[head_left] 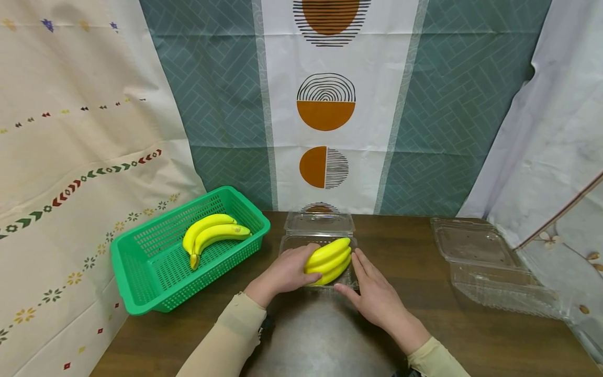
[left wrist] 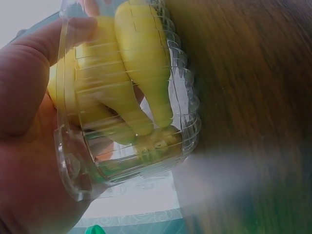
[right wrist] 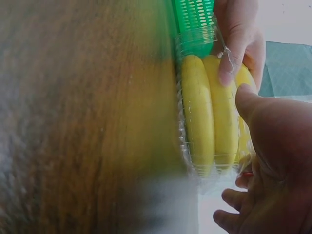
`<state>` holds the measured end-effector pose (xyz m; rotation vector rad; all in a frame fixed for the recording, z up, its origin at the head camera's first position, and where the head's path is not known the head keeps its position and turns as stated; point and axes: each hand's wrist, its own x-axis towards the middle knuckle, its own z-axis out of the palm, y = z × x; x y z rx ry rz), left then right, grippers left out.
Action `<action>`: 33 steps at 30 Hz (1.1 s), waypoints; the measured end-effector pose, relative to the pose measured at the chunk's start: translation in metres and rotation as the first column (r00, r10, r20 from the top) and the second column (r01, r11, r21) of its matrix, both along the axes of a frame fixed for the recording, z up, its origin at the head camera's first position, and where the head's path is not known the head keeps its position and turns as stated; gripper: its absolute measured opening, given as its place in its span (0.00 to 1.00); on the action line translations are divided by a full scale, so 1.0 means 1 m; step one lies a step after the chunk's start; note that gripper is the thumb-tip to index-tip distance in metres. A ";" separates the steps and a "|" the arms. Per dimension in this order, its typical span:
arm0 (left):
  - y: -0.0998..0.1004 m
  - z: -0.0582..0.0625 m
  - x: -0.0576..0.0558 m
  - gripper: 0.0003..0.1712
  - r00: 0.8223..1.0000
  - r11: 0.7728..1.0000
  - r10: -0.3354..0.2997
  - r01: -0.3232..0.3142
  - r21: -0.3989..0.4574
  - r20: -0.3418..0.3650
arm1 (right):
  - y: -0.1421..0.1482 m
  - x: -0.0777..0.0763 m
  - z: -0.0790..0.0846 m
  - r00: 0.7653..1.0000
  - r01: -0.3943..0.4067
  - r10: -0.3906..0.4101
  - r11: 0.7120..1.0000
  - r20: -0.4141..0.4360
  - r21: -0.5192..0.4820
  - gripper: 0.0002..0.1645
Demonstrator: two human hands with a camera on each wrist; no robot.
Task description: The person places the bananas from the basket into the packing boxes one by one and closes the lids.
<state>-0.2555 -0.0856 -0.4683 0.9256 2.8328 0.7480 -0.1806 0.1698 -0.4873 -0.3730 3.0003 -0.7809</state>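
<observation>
A bunch of yellow bananas (head_left: 330, 260) lies slanted inside a clear plastic clamshell container (head_left: 285, 243), whose lid stands folded back behind it. My left hand (head_left: 289, 269) holds the bunch at its stem end, thumb in front and fingers over the top. In the left wrist view the bananas (left wrist: 141, 53) show through the ribbed clear wall, stem end low. My right hand (head_left: 377, 290) is at the container's right side, fingers stretched along its edge and thumb spread toward the front rim. The right wrist view shows that thumb (right wrist: 251, 100) close by the bananas.
A green basket (head_left: 188, 293) on the left holds another banana bunch (head_left: 214, 235). At the right stands a second clear clamshell (head_left: 499, 283) with its lid raised. Patterned cloths hang behind and on both sides of the brown wooden table (head_left: 410, 235).
</observation>
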 end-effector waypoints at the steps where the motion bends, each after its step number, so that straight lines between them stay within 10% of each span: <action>1: 0.000 0.000 0.000 0.37 1.000 1.000 -0.001 0.001 0.001 0.000 | 0.000 0.000 0.000 1.000 0.001 -0.001 1.000 -0.001 -0.002 0.63; 33: 0.000 0.005 0.011 0.35 0.994 0.992 0.101 -0.097 0.081 -0.044 | 0.008 0.002 0.005 0.997 -0.034 0.032 0.999 -0.075 -0.022 0.58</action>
